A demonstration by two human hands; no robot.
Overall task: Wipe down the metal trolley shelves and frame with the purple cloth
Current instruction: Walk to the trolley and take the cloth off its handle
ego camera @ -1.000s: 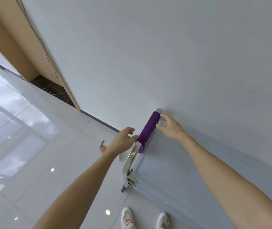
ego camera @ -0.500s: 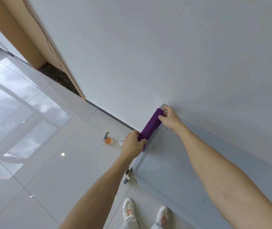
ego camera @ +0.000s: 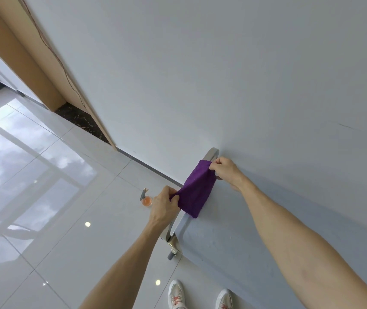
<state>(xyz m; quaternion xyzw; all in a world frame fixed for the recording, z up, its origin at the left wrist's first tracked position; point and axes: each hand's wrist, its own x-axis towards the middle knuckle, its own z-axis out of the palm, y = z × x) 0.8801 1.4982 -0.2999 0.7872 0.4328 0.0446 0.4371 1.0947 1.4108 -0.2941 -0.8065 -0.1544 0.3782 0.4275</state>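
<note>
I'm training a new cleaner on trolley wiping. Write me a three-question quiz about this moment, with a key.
1. True or false: both hands pinch the purple cloth.
2. What does the cloth hang over? A) the trolley's metal handle bar B) a castor wheel C) the floor
3. Fill in: the small orange bottle stands on the ____, beyond the left hand.

Key
1. True: the left hand pinches the near end, the right hand the far end.
2. A
3. floor

Purple cloth (ego camera: 197, 190), silver trolley (ego camera: 210, 155), orange-laced shoes (ego camera: 176, 296)
</note>
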